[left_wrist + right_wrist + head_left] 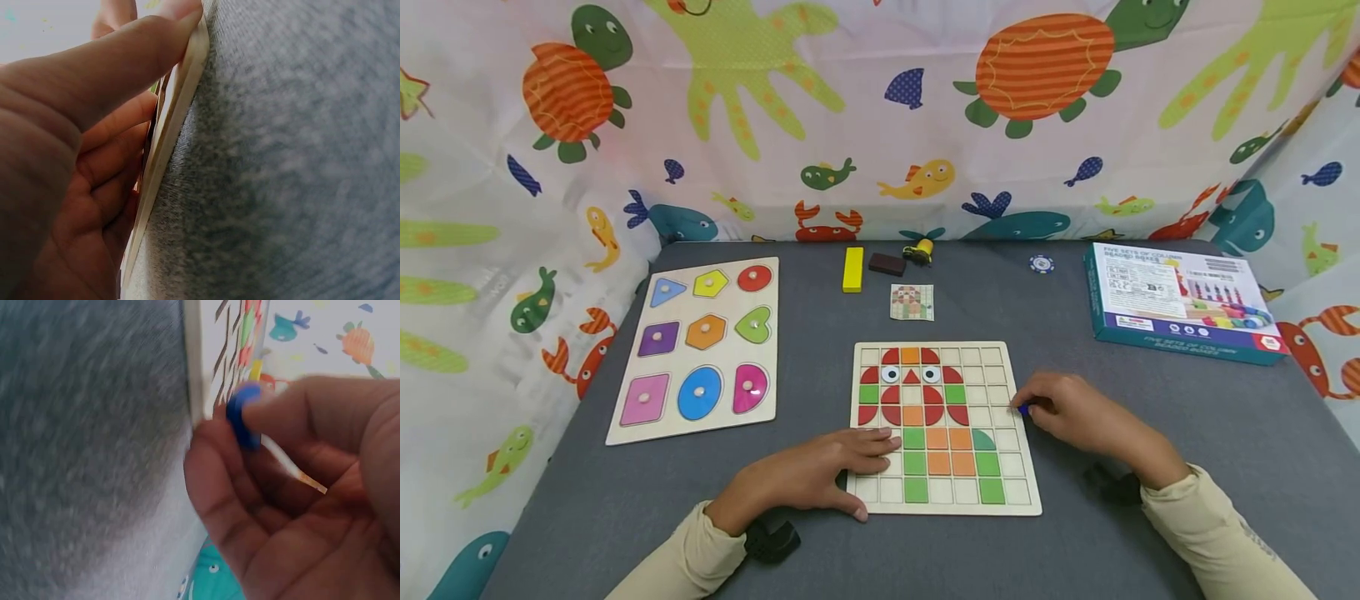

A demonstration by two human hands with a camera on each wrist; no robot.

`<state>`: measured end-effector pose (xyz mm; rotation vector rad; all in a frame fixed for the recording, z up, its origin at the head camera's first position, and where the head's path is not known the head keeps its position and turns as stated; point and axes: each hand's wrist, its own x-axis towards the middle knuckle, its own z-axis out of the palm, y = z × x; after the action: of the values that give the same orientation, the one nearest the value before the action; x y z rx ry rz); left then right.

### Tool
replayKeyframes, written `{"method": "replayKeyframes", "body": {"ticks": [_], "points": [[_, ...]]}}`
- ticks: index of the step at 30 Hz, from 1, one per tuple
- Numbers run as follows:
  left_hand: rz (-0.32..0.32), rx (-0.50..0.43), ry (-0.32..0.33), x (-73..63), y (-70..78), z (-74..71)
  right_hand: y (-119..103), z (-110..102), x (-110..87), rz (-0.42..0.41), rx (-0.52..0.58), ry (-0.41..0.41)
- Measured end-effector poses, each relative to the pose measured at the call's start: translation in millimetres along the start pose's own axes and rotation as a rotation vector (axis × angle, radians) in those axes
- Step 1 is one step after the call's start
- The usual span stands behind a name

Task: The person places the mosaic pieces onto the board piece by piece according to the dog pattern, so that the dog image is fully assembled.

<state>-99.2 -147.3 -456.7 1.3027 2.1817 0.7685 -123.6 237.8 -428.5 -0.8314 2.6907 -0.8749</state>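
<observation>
A square wooden grid board (933, 492) lies on the table, its cells partly filled with red, green and orange pieces that form a figure with two round eyes. My left hand (808, 471) rests on the board's left side, fingers stretched over the cells. Its thumb (119, 72) lies along the board's near edge. Beside the board's right edge, my right hand (1071, 417) pinches a small blue piece (245, 417) between thumb and fingers. Most of that piece is covered by the fingers, so its full shape cannot be told.
A peg puzzle board (700, 414) with coloured shapes lies on the left. Behind the grid board are a small picture card (912, 302), a yellow block (853, 270), a dark brown block (887, 264), a yellow-black toy (919, 252) and a chip (1041, 264). A box (1180, 300) lies at right.
</observation>
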Motion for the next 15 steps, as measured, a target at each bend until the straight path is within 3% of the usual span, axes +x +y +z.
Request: {"method": "replayKeyframes", "body": {"ticks": [7, 15], "points": [[-0.002, -0.001, 0.001, 0.5, -0.1, 0.7, -10, 8, -3.3, -0.007, 0.123, -0.149], [0.008, -0.004, -0.013, 4.0, -1.8, 0.6, -8, 16, -8.5, -0.075, 0.083, -0.127]]}}
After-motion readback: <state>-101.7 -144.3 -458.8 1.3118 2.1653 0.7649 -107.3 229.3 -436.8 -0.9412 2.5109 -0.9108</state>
